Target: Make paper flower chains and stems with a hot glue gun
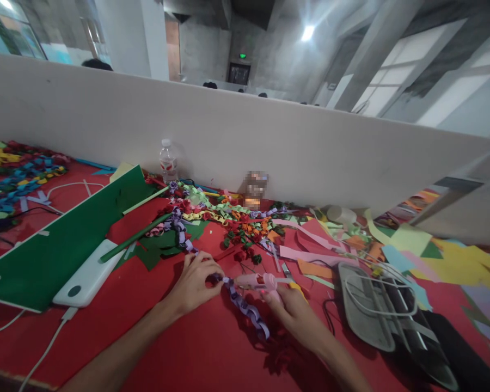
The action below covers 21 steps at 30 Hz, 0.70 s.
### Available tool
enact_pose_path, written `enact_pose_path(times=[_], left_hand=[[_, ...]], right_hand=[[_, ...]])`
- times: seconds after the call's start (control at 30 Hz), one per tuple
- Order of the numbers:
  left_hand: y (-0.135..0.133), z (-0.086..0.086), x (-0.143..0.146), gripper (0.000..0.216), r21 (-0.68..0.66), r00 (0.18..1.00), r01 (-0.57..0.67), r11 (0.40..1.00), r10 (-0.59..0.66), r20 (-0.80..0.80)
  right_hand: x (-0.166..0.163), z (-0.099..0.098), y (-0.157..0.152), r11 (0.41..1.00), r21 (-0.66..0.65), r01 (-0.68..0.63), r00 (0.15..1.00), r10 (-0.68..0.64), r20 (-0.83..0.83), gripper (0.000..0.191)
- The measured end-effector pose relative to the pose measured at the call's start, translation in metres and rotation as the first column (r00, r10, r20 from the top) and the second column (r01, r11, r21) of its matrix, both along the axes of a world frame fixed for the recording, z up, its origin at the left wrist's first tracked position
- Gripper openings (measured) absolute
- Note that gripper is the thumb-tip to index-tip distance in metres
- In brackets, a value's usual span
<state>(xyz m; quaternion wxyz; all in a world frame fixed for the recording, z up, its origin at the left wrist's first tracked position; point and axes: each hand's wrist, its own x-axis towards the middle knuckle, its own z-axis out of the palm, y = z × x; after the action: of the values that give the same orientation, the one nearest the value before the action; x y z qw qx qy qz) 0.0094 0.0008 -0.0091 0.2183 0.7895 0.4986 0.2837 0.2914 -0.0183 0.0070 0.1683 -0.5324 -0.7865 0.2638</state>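
With fingers closed, my left hand (pixel 198 280) pinches a purple paper chain (pixel 245 307) near the middle of the red table. The chain's linked loops trail down and to the right across the tabletop, and more purple loops run up behind the hand. A pink hot glue gun (pixel 258 281) is in my right hand (pixel 292 310), its fingers wrapped round the handle. The gun's nozzle points left and lies close to the chain by my left fingertips; whether it touches the paper I cannot tell. A white glue stick pokes out of the gun's back end.
A green board (pixel 69 234) and a white power bank (pixel 87 280) lie at left. Paper flowers and chains (pixel 249 226) heap up before the white partition (pixel 269 147), near a plastic bottle (pixel 168 160). At right lie an open grey case (pixel 365 310) with a cable and coloured paper (pixel 449 267).
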Motion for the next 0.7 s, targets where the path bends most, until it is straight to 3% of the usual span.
enact_pose_path(times=[0.2, 0.33, 0.43, 0.53, 0.7], left_hand=[[0.001, -0.005, -0.003, 0.010, 0.016, 1.000, -0.030, 0.999, 0.030, 0.001], [0.000, -0.009, -0.004, 0.009, 0.027, 0.999, -0.005, 1.000, 0.006, -0.040], [0.000, -0.013, -0.007, 0.011, 0.053, 0.998, -0.021, 0.998, 0.024, -0.061], [0.002, -0.020, -0.009, 0.013, 0.067, 0.996, -0.055, 0.996, 0.060, -0.073], [0.006, -0.030, -0.009, 0.012, 0.122, 0.994, -0.078, 0.990, 0.087, -0.073]], right_hand=[[0.005, 0.013, -0.002, 0.999, -0.010, 0.050, 0.994, -0.051, -0.095, 0.048], [0.024, 0.021, -0.002, 0.981, -0.001, 0.195, 0.964, -0.192, -0.182, 0.050], [0.047, 0.020, 0.004, 0.923, 0.094, 0.372, 0.916, -0.349, -0.198, 0.050], [0.068, 0.013, 0.016, 0.835, 0.205, 0.511, 0.859, -0.499, -0.110, 0.048], [0.080, -0.006, 0.037, 0.732, 0.317, 0.603, 0.753, -0.654, 0.076, 0.045]])
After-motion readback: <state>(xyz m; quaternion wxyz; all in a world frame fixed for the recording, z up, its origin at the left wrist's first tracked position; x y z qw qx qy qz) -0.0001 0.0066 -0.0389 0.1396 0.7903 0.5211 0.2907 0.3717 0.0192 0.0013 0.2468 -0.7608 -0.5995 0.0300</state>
